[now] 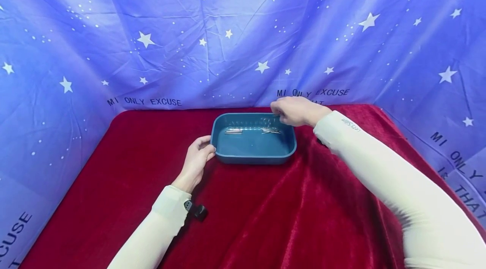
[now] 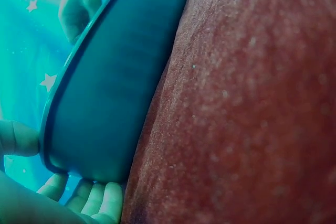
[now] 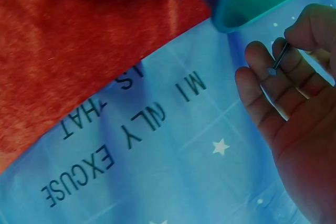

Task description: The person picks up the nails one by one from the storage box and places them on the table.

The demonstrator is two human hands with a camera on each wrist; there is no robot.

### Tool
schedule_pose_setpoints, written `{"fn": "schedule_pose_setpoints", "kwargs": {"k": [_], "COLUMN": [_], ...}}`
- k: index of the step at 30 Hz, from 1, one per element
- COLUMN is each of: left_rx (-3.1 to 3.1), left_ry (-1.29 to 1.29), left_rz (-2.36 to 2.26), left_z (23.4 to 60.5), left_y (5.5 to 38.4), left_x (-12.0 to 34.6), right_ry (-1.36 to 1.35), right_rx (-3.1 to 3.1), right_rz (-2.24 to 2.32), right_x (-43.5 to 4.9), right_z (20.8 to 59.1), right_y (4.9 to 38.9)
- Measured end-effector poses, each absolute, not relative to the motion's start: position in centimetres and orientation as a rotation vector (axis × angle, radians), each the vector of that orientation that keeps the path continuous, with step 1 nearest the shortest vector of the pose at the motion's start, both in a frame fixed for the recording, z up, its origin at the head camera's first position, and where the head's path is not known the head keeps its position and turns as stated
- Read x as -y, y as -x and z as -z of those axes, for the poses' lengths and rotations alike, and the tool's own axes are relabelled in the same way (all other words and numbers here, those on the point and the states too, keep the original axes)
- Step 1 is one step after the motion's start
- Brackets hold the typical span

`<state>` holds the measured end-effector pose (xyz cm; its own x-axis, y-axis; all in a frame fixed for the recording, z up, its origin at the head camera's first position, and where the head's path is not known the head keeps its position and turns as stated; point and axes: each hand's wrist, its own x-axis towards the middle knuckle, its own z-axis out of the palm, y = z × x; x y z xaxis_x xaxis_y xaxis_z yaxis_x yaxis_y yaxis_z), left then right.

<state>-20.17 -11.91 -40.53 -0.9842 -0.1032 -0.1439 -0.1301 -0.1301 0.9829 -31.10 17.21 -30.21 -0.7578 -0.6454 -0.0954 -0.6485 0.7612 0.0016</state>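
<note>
A blue rectangular tray (image 1: 250, 149) stands on the red cloth. Inside, along its back part, lie two small groups of thin metal nails, one left group (image 1: 233, 131) and one right group (image 1: 271, 131). My left hand (image 1: 197, 157) grips the tray's left end; in the left wrist view its thumb (image 2: 20, 139) is at the rim and the other fingers lie against the outer wall. Over the back right corner, my right hand (image 1: 298, 110) pinches a single nail (image 3: 280, 60) between thumb and fingers, its flat head pointing toward the palm side in the right wrist view.
Red velvet cloth (image 1: 243, 210) covers the table, with folds running toward the front right. A blue curtain (image 1: 212, 66) with white stars and lettering hangs close behind the tray and along both sides. A small black device (image 1: 199, 212) sits at the left wrist.
</note>
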Motion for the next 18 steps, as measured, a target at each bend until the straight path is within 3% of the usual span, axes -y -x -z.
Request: {"fn": "schedule_pose_setpoints", "kwargs": {"k": [18], "left_rx": [-2.056], "left_ry": [0.275], "left_rz": [-2.334], "left_z": [40.4], "left_y": [20.0], "left_x": [11.9], "right_ry": [1.015], "right_rx": [-2.938], "right_rz": [-0.009], "right_x": [-21.9], "right_z": [31.4], "right_y": [30.7]}}
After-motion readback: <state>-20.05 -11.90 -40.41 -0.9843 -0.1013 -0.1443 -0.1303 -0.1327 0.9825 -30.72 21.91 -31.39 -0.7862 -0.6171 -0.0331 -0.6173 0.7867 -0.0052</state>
